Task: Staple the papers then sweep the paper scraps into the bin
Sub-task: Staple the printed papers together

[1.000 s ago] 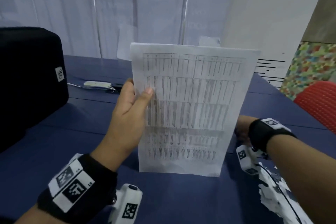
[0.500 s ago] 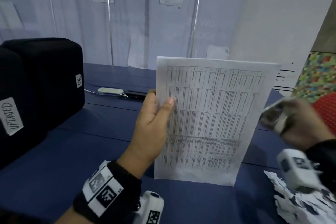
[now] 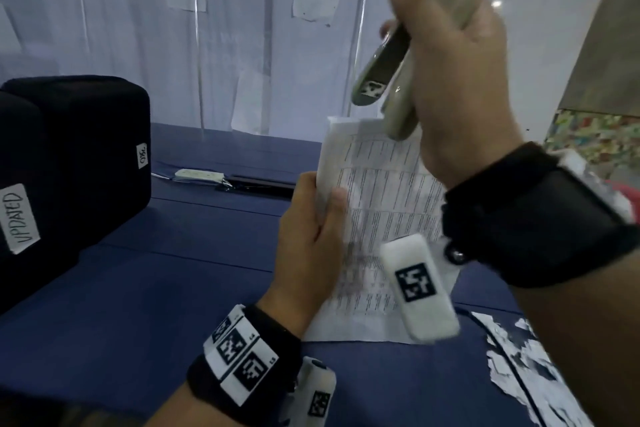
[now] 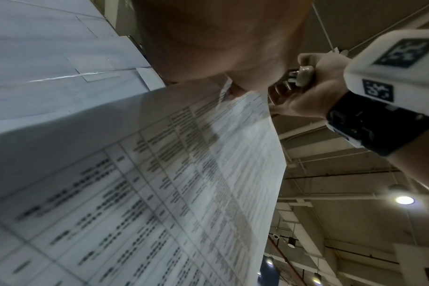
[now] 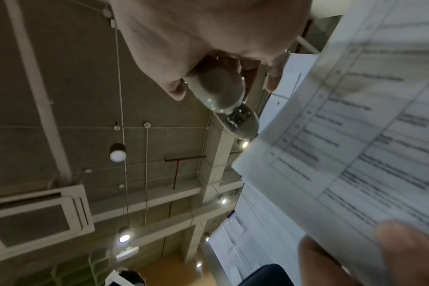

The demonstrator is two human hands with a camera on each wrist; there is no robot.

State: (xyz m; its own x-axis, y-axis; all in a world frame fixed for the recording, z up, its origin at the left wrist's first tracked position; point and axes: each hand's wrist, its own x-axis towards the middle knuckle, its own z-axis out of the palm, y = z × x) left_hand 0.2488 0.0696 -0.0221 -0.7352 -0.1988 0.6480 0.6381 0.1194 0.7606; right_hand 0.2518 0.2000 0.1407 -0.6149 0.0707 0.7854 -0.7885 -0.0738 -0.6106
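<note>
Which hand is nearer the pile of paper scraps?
Right. The right hand is raised with the stapler above the paper scraps; the left hand holds the papers further left.

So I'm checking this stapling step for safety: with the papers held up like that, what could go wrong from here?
The left hand holds the papers upright by one edge only, so the unsupported top could flex away or the sheets could slip out of line as the stapler in the right hand comes down. A staple could also land crooked. The scraps lie under the right forearm, which might scatter them.

Blue table bears black case, paper scraps, perhaps a dongle.
</note>
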